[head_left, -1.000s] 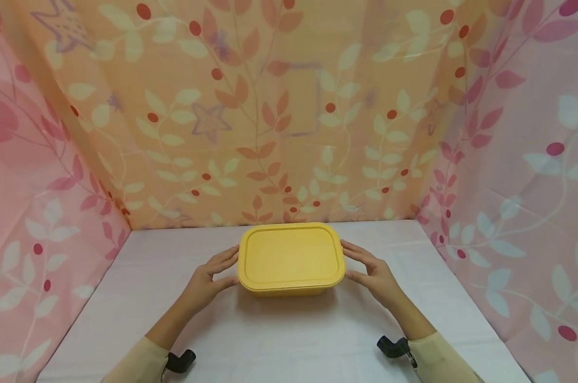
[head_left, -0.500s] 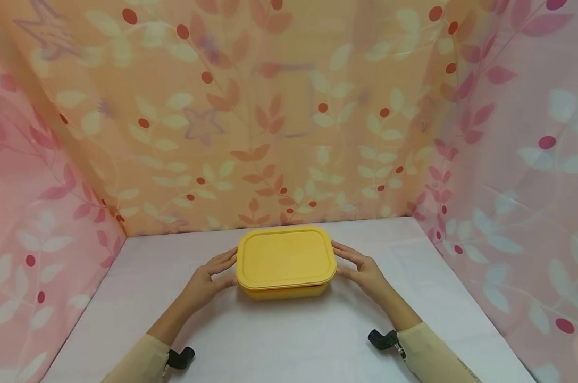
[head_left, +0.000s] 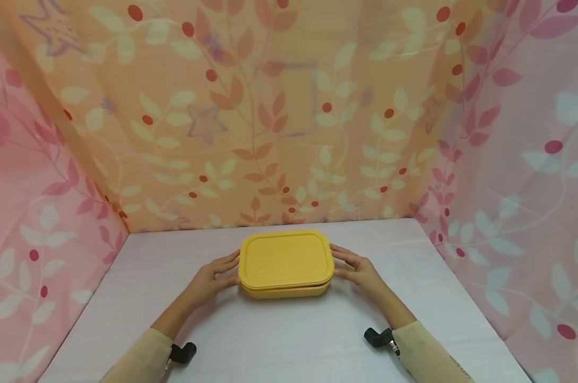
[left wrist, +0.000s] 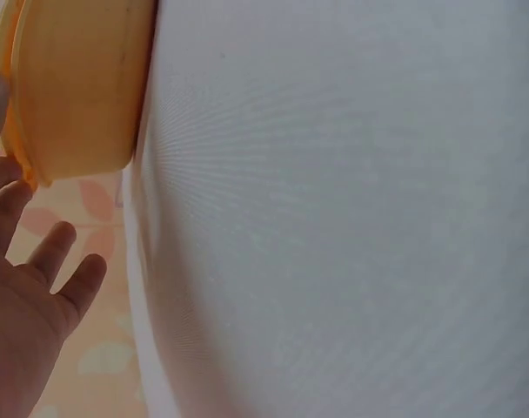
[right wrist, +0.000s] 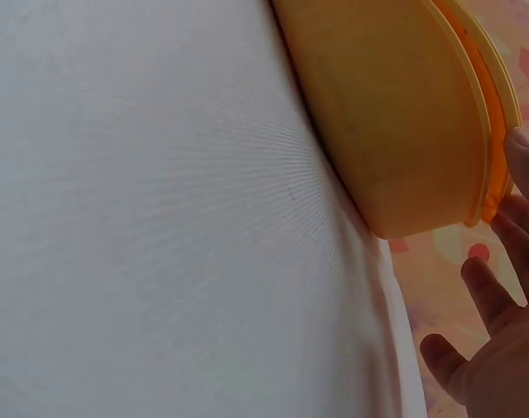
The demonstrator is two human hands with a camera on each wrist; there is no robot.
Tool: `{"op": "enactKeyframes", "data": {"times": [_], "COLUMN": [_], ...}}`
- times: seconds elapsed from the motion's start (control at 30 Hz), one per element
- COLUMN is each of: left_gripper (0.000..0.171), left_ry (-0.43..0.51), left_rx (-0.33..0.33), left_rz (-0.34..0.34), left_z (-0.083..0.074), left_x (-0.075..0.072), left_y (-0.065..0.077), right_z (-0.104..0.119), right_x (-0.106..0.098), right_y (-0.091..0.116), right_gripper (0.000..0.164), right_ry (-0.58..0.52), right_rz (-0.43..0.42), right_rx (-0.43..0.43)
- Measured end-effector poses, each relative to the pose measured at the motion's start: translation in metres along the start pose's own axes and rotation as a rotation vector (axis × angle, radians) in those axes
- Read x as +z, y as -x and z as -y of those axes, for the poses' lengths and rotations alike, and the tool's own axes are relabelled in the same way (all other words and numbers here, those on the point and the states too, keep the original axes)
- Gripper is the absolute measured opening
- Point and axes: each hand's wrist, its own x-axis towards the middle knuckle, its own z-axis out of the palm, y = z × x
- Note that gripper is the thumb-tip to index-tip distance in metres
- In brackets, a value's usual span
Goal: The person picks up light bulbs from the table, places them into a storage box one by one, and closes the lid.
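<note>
A yellow rectangular lid (head_left: 286, 259) lies over a yellow plastic box (head_left: 289, 293) standing on the white-covered table. My left hand (head_left: 214, 279) holds the lid's left end, and my right hand (head_left: 360, 268) holds its right end. Each thumb is at the near side of the lid's end, with fingers farther back. A narrow gap shows between the lid and the box's rim, plainest at the front right. In the left wrist view, the box's side wall (left wrist: 82, 91) stands on the table, with the lower fingers spread free. The right wrist view shows likewise the box wall (right wrist: 386, 122). The box's inside is hidden.
White cloth covers the table (head_left: 279, 340). An orange leaf-patterned curtain (head_left: 250, 106) hangs behind it, with pink patterned curtains on the left (head_left: 16, 213) and right (head_left: 523, 213). Black curved pieces stick out at the left cuff (head_left: 183, 352) and right cuff (head_left: 378, 337).
The lid has come down closer onto the box, looking smaller in the head view. Both hands went down with it, still holding its ends. The head view shifted slightly.
</note>
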Motion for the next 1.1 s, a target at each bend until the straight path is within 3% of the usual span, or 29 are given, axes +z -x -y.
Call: {"op": "enactKeyframes", "data": {"times": [0.63,1.1], "left_gripper": [0.070,0.075], "left_ry": [-0.045,-0.084], "left_rx": [-0.022,-0.066], "left_rz": [0.060,0.083], "left_z": [-0.003,-0.007], "left_x": [-0.003,-0.004], "left_y": [-0.003,0.001], "right_z": [0.004,-0.001], "right_x": [0.000,0.000], "right_y": [-0.001,0.005], "right_gripper": [0.054,0.057], "right_ry": [0.073,0.108], "right_rz": [-0.001,0.024], "right_rx": [0.083,0.029]}}
